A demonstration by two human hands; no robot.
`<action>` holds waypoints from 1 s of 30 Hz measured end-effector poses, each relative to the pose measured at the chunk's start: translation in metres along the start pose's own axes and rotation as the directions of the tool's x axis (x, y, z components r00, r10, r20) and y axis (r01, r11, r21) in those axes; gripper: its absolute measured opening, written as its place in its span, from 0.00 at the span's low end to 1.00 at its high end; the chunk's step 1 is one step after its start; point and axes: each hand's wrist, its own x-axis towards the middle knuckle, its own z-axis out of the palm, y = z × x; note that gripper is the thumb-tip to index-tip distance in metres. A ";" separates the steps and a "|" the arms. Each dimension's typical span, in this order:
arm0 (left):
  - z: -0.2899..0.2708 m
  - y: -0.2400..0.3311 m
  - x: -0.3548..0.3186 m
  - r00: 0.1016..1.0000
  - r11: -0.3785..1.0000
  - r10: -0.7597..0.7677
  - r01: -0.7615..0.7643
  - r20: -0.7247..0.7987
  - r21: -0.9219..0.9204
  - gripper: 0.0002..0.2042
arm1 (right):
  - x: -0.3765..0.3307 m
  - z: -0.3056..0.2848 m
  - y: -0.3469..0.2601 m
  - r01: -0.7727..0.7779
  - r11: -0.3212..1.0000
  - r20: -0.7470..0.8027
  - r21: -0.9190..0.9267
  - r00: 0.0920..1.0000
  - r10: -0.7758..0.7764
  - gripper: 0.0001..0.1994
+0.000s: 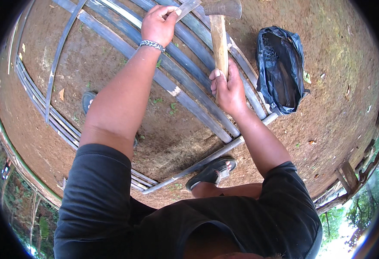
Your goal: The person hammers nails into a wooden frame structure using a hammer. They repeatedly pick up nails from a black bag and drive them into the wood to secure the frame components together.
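Left hand (159, 25) pinched on a flat strip (188, 9); right hand (229, 90) closed round a hatchet (219, 39), near the right edge of the slat frame (194, 108).

A hand can pass over the ground (336, 82) right of the black bag (296, 52); the hatchet (219, 43) obstructs between bag and left hand (159, 26).

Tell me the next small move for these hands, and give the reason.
Probably steady the grey strip against the dark slats with the left hand before swinging the hatchet. That hand pinches the strip, the right hand grips the hatchet's wooden handle, and the hatchet's head appears close to the strip's end in this view.
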 end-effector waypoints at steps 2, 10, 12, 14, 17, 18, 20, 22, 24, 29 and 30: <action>0.002 -0.003 0.000 0.998 0.997 0.059 -0.058 -0.002 0.050 0.10 | -0.004 -0.002 -0.003 -0.007 1.000 0.009 -0.024 1.000 0.008 0.26; 0.013 0.006 -0.005 0.940 0.892 0.326 -0.269 -0.104 0.363 0.07 | -0.011 -0.006 0.005 0.047 0.978 -0.009 -0.204 0.999 -0.049 0.25; 0.010 0.011 -0.005 0.937 0.915 0.331 -0.289 -0.113 0.283 0.04 | -0.012 -0.006 -0.001 0.020 0.974 -0.001 -0.224 1.000 -0.021 0.25; 0.007 0.016 -0.005 0.936 0.924 0.331 -0.297 -0.118 0.240 0.03 | -0.011 -0.005 -0.002 0.014 0.972 0.007 -0.234 1.000 -0.012 0.24; 0.007 0.020 -0.006 0.934 0.923 0.337 -0.301 -0.123 0.240 0.03 | -0.009 -0.004 -0.001 0.032 0.968 0.008 -0.248 0.999 -0.031 0.25; 0.007 0.021 -0.006 0.930 0.918 0.346 -0.309 -0.124 0.247 0.03 | -0.008 -0.003 0.002 0.036 0.965 0.003 -0.260 0.999 -0.037 0.25; 0.007 0.020 -0.005 0.925 0.906 0.362 -0.321 -0.116 0.276 0.02 | -0.006 -0.003 0.002 0.032 0.956 -0.007 -0.292 0.999 -0.035 0.25; 0.008 0.018 -0.006 0.923 0.891 0.373 -0.326 -0.099 0.317 0.02 | -0.005 -0.002 -0.001 0.013 0.942 -0.015 -0.334 1.000 -0.020 0.25; 0.010 0.018 -0.006 0.928 0.909 0.345 -0.293 -0.140 0.296 0.02 | -0.004 -0.003 -0.001 0.011 0.942 -0.022 -0.335 1.000 -0.019 0.26; 0.011 0.018 -0.006 0.959 0.957 0.241 -0.209 -0.151 0.202 0.04 | -0.003 -0.006 -0.002 0.031 0.939 -0.023 -0.343 0.999 -0.042 0.26; 0.008 0.017 -0.007 0.980 0.970 0.174 -0.155 -0.091 0.186 0.07 | -0.002 -0.007 -0.002 0.037 0.939 -0.021 -0.342 0.999 -0.047 0.26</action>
